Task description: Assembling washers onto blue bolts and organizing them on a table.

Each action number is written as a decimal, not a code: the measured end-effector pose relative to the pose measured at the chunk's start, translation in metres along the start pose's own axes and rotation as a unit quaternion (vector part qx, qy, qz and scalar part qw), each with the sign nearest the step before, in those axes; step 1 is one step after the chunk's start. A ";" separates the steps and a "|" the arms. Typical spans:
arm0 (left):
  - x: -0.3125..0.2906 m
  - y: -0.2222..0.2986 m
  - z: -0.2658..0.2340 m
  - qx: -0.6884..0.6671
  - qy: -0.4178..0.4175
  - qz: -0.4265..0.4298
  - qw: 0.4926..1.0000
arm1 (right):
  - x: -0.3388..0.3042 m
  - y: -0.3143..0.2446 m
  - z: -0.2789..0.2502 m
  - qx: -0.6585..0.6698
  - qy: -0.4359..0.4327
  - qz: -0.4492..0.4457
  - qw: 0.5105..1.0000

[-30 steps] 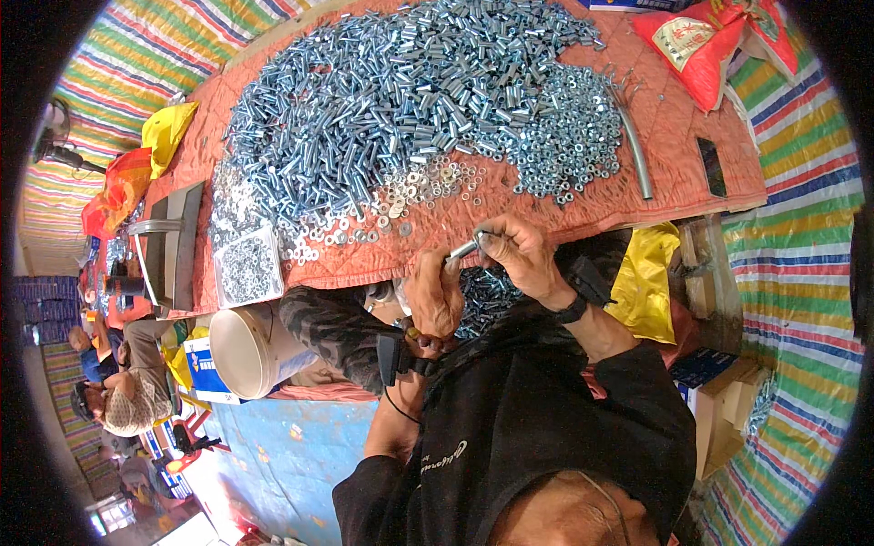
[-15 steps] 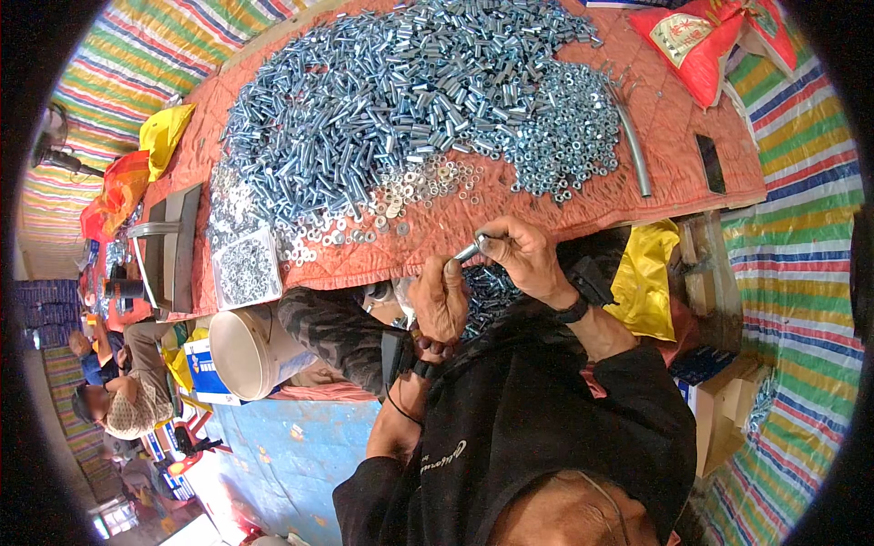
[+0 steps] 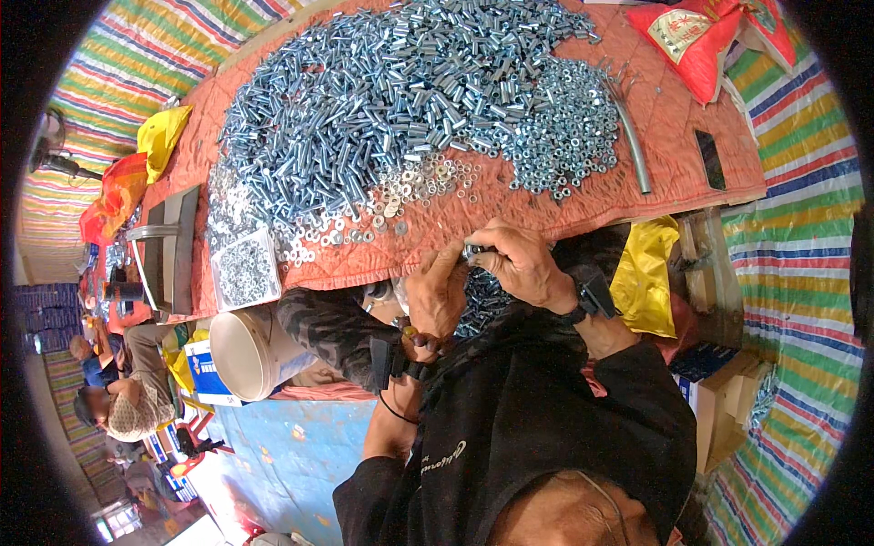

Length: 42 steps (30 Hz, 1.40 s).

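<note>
At the near edge of the table, my two hands meet around a short, shiny metal bolt (image 3: pixel 475 249). My right hand (image 3: pixel 523 266) pinches it between thumb and fingers. On its left end press the closed fingertips of my left hand (image 3: pixel 437 293), which partly cover it. Just below, between my hands and my lap, lies a heap of dark bolts (image 3: pixel 484 296). Beyond them spreads a large pile of silvery bolts and sleeves (image 3: pixel 373 100). Hex nuts (image 3: pixel 564 136) are heaped at its right, and flat washers (image 3: pixel 405 187) along its near side.
A clear tray of small metal parts (image 3: pixel 247 270) stands at the table's left corner, beside a grey metal holder (image 3: pixel 168 250). A white bucket (image 3: pixel 241 355) is below. At right are a pronged tool (image 3: pixel 635 146), a phone (image 3: pixel 710 159) and a red bag (image 3: pixel 692 45). Other people sit far left.
My hands have drawn closer together around the bolt. My right hand has turned, its fingers now covering more of the bolt, and my left fingertips have moved up toward it.
</note>
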<state>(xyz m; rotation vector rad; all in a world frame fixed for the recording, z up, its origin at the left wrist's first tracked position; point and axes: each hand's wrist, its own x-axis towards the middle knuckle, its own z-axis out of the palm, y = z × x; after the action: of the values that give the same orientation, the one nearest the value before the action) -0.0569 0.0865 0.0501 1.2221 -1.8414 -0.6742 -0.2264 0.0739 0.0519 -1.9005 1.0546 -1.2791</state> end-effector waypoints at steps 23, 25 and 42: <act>-0.011 -0.007 -0.004 0.142 -0.013 0.060 0.988 | 0.007 -0.019 -0.006 -0.129 -0.002 0.044 0.991; -0.012 -0.010 -0.007 0.142 -0.015 0.077 0.987 | 0.007 -0.020 -0.005 -0.150 -0.016 0.053 0.987; -0.004 -0.020 -0.020 0.224 -0.028 0.129 0.966 | 0.003 -0.003 0.012 0.081 -0.067 0.241 0.965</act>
<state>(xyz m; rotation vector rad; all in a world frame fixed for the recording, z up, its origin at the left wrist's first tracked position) -0.0299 0.0830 0.0438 1.2123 -2.2285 -0.1490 -0.2133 0.0735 0.0514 -1.4641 1.2067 -0.9116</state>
